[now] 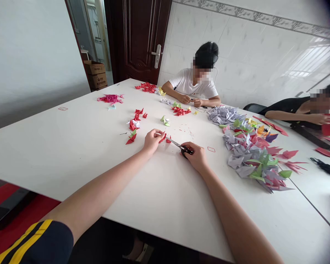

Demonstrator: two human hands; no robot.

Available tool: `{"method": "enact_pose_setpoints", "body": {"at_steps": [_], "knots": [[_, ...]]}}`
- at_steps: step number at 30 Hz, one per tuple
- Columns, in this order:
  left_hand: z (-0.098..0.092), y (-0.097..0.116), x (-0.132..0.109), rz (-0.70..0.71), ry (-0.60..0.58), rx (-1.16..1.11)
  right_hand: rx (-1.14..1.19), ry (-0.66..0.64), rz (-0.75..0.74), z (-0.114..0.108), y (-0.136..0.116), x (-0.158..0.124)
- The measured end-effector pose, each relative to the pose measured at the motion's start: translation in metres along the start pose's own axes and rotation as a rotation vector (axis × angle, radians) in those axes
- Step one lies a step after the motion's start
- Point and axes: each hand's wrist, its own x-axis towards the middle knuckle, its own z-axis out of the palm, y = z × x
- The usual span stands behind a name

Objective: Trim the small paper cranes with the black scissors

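Observation:
Between the thumb and fingers of my left hand (153,140) is a small red folded paper piece (162,137), most likely a paper crane, partly hidden by the fingers. My right hand (195,156) grips the black handles of a pair of scissors (176,143), whose blades point left and reach the red paper. Just beyond the blade tips a small red paper bit (168,139) lies on the table. Left of my left hand is a loose row of folded paper cranes, among them a red crane (131,139) and a green and white crane (165,120) farther back.
A large pile of grey, green and red paper cranes (244,165) covers the table's right side. Pink strings (110,98) lie at the far left. Across the white table (71,146) a person (200,82) handles something small; another person (291,108) at right holds red paper.

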Motion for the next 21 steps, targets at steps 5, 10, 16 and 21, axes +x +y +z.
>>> {"method": "enact_pose_setpoints", "body": {"at_steps": [5,10,16,21], "knots": [[0.0003,-0.0023,0.0014,0.017,-0.006,0.018,0.008,0.005,0.010,0.0003,-0.0003,0.0004],[0.0004,-0.0036,0.0021,0.020,-0.024,0.022,0.008,0.002,0.009,0.0004,0.0000,0.0007],[0.0007,-0.0024,0.0009,0.025,-0.033,0.024,-0.004,-0.002,0.001,0.0004,0.0004,0.0005],[0.0010,-0.0020,0.0007,0.019,-0.036,0.046,0.001,-0.006,0.004,0.0003,-0.0010,0.0003]]}}
